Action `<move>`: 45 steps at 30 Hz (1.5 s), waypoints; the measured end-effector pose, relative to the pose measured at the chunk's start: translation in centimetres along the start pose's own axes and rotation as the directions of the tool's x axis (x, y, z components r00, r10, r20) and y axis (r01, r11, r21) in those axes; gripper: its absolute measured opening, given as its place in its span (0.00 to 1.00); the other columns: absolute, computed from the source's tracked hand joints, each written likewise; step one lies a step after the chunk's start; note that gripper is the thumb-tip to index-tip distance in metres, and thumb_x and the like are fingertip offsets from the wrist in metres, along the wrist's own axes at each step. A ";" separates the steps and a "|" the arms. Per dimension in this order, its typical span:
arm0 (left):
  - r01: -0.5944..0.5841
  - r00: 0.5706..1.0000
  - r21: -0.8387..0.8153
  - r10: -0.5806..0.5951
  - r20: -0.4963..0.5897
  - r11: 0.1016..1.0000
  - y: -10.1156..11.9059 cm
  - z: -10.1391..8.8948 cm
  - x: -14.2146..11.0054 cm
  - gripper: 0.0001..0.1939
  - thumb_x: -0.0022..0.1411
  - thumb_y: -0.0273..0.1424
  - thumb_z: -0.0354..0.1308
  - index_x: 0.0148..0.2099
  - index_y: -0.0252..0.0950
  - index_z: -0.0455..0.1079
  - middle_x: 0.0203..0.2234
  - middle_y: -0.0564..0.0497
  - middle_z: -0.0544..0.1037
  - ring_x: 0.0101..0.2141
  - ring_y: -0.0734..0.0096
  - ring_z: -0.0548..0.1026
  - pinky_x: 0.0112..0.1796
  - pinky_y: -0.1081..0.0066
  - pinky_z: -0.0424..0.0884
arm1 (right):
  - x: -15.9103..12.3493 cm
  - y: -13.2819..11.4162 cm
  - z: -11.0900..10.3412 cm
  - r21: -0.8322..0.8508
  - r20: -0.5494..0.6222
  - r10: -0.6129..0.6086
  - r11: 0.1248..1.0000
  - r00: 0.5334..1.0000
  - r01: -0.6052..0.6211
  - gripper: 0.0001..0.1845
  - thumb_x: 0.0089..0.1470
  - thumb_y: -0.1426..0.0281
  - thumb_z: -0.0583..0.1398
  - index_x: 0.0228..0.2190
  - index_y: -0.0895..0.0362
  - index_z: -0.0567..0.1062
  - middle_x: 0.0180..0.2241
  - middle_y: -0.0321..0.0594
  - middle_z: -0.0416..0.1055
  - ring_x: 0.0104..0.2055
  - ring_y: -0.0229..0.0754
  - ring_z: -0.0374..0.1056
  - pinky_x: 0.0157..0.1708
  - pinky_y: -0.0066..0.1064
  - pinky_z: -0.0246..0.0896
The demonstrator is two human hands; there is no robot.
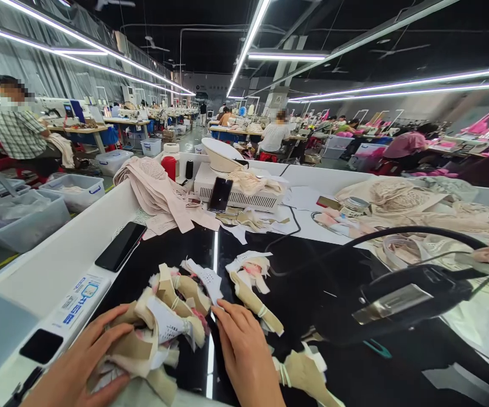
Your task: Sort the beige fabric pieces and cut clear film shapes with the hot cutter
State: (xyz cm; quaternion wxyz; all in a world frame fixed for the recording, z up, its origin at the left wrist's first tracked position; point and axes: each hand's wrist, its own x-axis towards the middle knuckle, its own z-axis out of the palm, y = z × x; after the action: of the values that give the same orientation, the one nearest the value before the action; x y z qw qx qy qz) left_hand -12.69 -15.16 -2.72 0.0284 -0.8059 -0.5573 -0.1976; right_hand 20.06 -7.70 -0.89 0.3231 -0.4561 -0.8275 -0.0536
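Observation:
A heap of tied fabric-piece bundles [161, 319], in beige, white and pink, lies on the black tabletop. At its near left side is my left hand [87, 359], fingers spread and thumb apart, touching the pieces. To the right of the heap, my right hand [246, 353] is stretched out, palm down, its fingertips beside a white printed piece [204, 278]. Another tied bundle [255, 288] sits just beyond my right hand. Near the front edge, to the right of that hand, lies a beige bundle with a pale tie [306, 376].
At right stands a black corded machine with a metal plate [392, 302], near a green clip [377, 348]. A phone [121, 246] lies on the left ledge; another phone [220, 194] leans against a white scale [239, 186]. Pale fabric strips [159, 189] pile behind. Several people sew beyond.

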 end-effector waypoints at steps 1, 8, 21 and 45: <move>-0.011 1.000 -0.004 0.011 0.006 1.000 -0.2 0.1 -0.1 0.32 0.60 0.42 0.62 0.64 0.49 0.59 0.65 0.48 0.63 0.57 0.58 0.72 0.52 0.66 0.74 | -0.1 -0.2 0.0 0.012 0.010 0.002 1.000 1.000 -0.002 0.18 0.63 0.79 0.48 0.48 0.56 0.73 0.49 0.43 0.73 0.48 0.49 0.69 0.45 0.43 0.71; -0.041 0.999 0.020 0.040 0.034 0.999 -1.0 0.0 0.6 0.47 0.57 0.44 0.62 0.72 0.51 0.40 0.68 0.43 0.54 0.61 0.43 0.64 0.55 0.46 0.69 | -0.3 -2.3 -0.6 0.156 -0.002 0.014 0.988 1.000 -0.013 0.19 0.61 0.80 0.51 0.49 0.54 0.73 0.50 0.41 0.73 0.49 0.47 0.68 0.46 0.41 0.71; 0.031 0.987 0.004 -0.031 0.156 1.000 3.7 -3.2 4.9 0.56 0.47 0.23 0.65 0.72 0.51 0.40 0.72 0.46 0.35 0.66 0.43 0.55 0.50 0.60 0.75 | -0.5 -1.9 0.5 0.194 0.047 0.006 0.981 0.999 -0.015 0.21 0.66 0.75 0.49 0.57 0.54 0.67 0.56 0.47 0.67 0.55 0.49 0.67 0.49 0.42 0.72; 0.094 0.944 -0.162 -0.036 0.329 0.982 3.7 -4.1 6.1 0.48 0.48 0.28 0.71 0.67 0.45 0.53 0.71 0.44 0.34 0.68 0.41 0.45 0.58 0.49 0.65 | 4.0 0.5 3.7 0.118 0.218 0.141 0.978 0.966 -0.170 0.26 0.67 0.52 0.48 0.59 0.49 0.68 0.60 0.49 0.63 0.61 0.56 0.61 0.54 0.52 0.65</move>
State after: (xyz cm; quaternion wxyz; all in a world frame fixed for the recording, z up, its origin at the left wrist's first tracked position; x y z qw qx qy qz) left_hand -8.63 -12.19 3.82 -0.1414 -0.8078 -0.5612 -0.1117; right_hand 17.14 -3.14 -1.53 0.2680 -0.4999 -0.8200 0.0766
